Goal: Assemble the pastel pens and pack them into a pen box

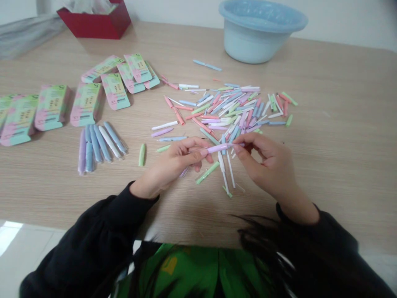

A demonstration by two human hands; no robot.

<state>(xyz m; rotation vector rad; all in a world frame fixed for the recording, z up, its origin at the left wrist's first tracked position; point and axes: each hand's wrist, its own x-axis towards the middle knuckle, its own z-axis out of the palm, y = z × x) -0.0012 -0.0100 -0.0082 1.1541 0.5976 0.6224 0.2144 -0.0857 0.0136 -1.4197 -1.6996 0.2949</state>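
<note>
One lilac pen (217, 148) sits at the frame's centre, the left hand (173, 163) pinching its barrel, the right hand's (268, 161) thumb and finger closed at its thin end. Just above spreads a heap of parts (229, 107), too jumbled to count, partly hidden by both hands. Left: six wrapped pens (102, 145), nine visible cartons (85, 103). Upper left, one red box (96, 25); upper right, one basin (254, 43). Hair (257, 240) crosses the lower right.
</note>
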